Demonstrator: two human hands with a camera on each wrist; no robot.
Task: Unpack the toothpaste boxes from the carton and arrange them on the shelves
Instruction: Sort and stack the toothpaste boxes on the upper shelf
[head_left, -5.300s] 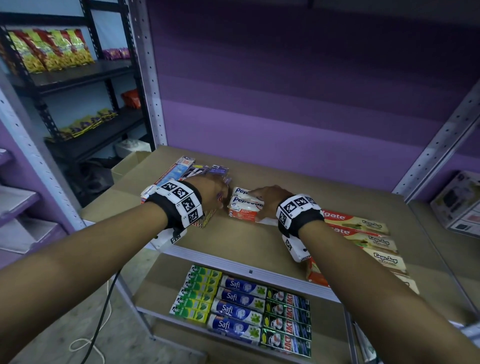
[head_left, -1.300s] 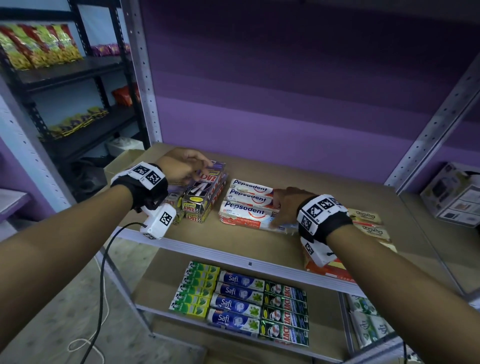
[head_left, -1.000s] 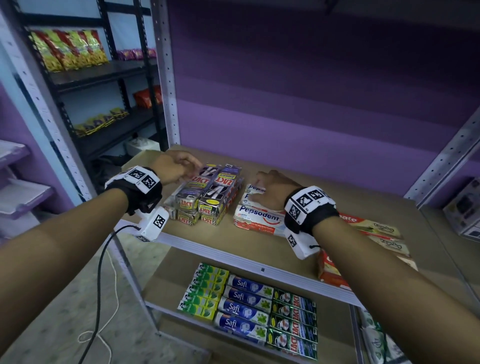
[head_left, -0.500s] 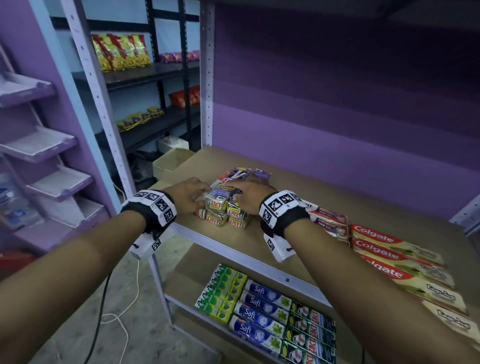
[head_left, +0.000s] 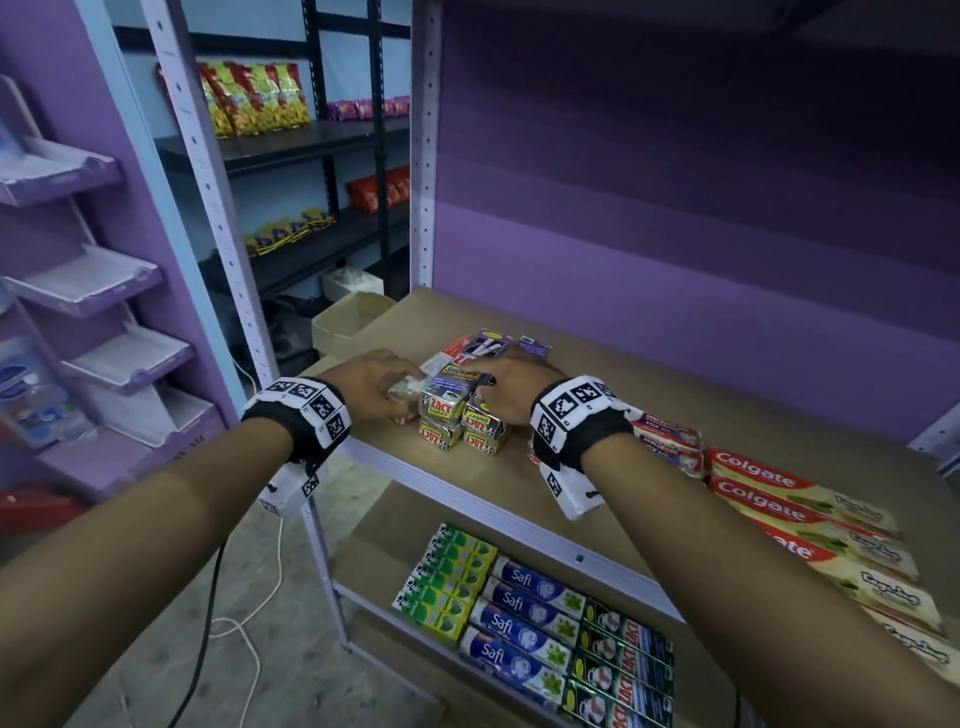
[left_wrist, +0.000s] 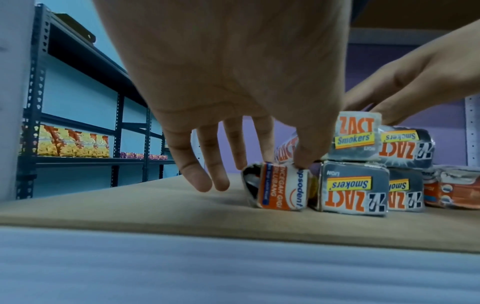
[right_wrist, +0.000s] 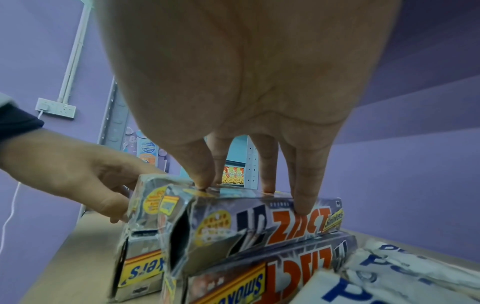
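Most of the stocking looks done, as far as can be judged. The middle shelf (head_left: 597, 431) is lined with Zact Smokers boxes (head_left: 460, 415), stacked two high in two columns near the front edge, with Pepsodent boxes (head_left: 667, 441) just beside them and Colgate boxes (head_left: 779, 499) further right. On the lower shelf (head_left: 374, 556), rows of green boxes (head_left: 447, 577), Safi boxes (head_left: 519, 618) and more Zact boxes (head_left: 623, 670) are already laid flat. No carton with stock in it can be picked out, so what remains cannot be told; only squaring-up is seen here.

The left hand (head_left: 374, 387) is placed at the stack's left side, and a single Pepsodent box (left_wrist: 278, 187) is pinched there between thumb and forefinger, the other fingers (left_wrist: 197, 176) extended down to the board. "Pepsodent" can be read on its end flap; the orange wording is only partly legible. The right hand (head_left: 511, 387) is laid over the top right Zact box (right_wrist: 259, 218), fingers straight and spread, tips pressed on its upper face; nothing is gripped. "ZACT", "Smokers'" and "LION" are read upside down on several end flaps, which look creased.
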